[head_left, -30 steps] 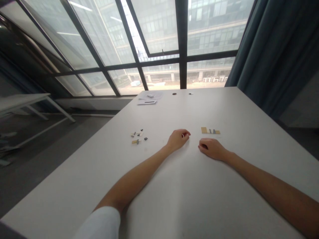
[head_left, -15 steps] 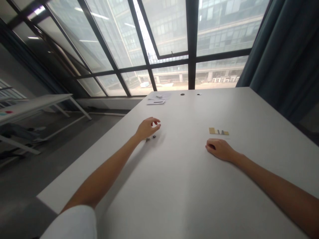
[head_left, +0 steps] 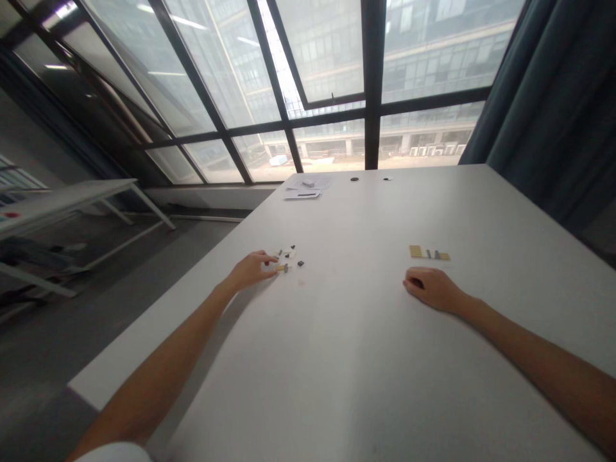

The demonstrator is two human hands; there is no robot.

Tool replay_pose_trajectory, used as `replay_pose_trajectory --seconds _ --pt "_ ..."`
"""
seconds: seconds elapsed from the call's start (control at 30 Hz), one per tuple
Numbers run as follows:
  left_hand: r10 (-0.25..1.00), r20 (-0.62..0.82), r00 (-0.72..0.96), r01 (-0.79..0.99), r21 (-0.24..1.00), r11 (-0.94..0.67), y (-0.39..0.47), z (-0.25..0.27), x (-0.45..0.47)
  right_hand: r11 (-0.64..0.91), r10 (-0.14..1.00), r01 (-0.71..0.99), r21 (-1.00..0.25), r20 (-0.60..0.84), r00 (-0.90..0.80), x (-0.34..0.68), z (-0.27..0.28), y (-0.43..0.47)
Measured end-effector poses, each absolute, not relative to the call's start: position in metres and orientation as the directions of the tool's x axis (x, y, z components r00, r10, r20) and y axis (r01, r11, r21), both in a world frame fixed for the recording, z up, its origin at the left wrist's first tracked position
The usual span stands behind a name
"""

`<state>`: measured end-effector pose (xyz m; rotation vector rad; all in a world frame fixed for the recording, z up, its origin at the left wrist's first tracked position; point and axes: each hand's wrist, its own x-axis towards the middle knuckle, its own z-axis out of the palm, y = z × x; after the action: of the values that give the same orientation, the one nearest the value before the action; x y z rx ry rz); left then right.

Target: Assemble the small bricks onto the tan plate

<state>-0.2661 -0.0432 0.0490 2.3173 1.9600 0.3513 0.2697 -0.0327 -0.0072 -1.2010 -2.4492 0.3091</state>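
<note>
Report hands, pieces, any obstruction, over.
Left hand at tan-gray piece, contact unclear. Right hand loosely curled, near side of tan-gray strip. No obstruction visible between left hand and piece.

Free tabletop (head_left: 356, 269) stretches between loose pieces (head_left: 287, 256) and right hand (head_left: 432, 290).

- White papers (head_left: 290, 194) at the far left of the white worktop (head_left: 356, 346), a small pale object (head_left: 308, 183) on them
- A dark round disc (head_left: 355, 179) near the far edge, a smaller dark piece (head_left: 385, 179) to its right
- A dark window frame (head_left: 373, 83), a pale building (head_left: 433, 58) outside
- A blue-grey curtain (head_left: 524, 109) at right
- Another table (head_left: 81, 191) at left, something red (head_left: 11, 215) on it
- Grey floor (head_left: 192, 242)
</note>
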Motion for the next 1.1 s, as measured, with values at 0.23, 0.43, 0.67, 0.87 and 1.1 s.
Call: replay_pose_trajectory --seconds 0.23,0.43,0.67,0.87,1.1 --pt "0.976 0.117 0.181 0.957 0.209 -0.203 -0.035 0.032 -0.273 0.614 0.788 0.697 -0.37 0.256 -0.559 0.27 -0.007 -0.033" --pt "0.977 0.12 0.178 0.956 0.214 -0.201 -0.034 0.034 -0.272 0.613 0.789 0.694 -0.378 0.263 -0.555 0.269 -0.007 -0.034" --pt "0.978 0.112 0.174 0.945 0.261 -0.198 -0.034 0.035 -0.266 0.611 0.791 0.698 -0.373 0.262 -0.552 0.27 -0.008 -0.033" --pt "0.959 0.213 0.189 0.94 0.244 -0.239 -0.034 0.052 -0.257 0.607 0.794 0.697 -0.38 0.257 -0.551 0.269 -0.008 -0.033" --pt "0.904 0.327 0.277 0.904 0.231 -0.36 -0.029 0.078 -0.202 0.61 0.792 0.699 -0.372 0.269 -0.548 0.269 -0.009 -0.031"
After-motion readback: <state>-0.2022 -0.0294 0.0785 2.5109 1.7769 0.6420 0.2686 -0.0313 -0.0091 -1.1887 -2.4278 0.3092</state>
